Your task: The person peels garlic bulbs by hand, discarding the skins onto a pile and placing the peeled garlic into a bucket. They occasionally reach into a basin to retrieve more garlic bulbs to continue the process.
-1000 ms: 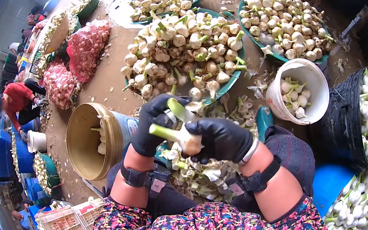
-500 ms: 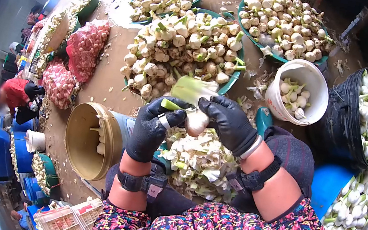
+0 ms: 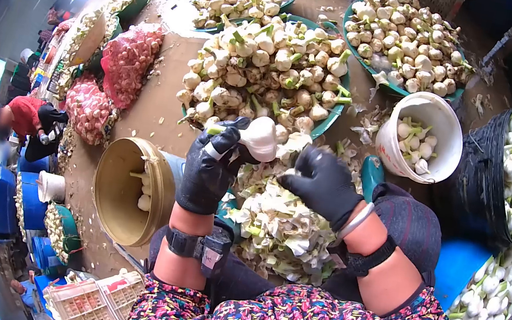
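Note:
In my black-gloved left hand [image 3: 211, 166] a garlic bulb [image 3: 259, 139] is gripped by its stem, its white head pointing right and the green stem end showing at the left. Just right of the bulb, apart from it, is my gloved right hand [image 3: 326, 184]. Its fingers are partly curled and slightly blurred, the thumb stands away from them, and nothing shows between. Below both hands, a heap of pale garlic peelings [image 3: 288, 232] lies between my knees. Beyond them stands a green basin [image 3: 330, 126] piled with untrimmed garlic bulbs.
To the right are a white bucket [image 3: 387, 141] with several bulbs and a black bin [image 3: 478, 172] of clean garlic. A tan bucket [image 3: 106, 186] lies tipped at left, near red mesh sacks [image 3: 129, 63]. Another person [image 3: 27, 117] sits far left. More full basins stand at the back.
The outer leafy layer has come off the bulb, leaving it smooth and white. My right hand has separated from it and moved right and down. My left hand has turned the bulb sideways.

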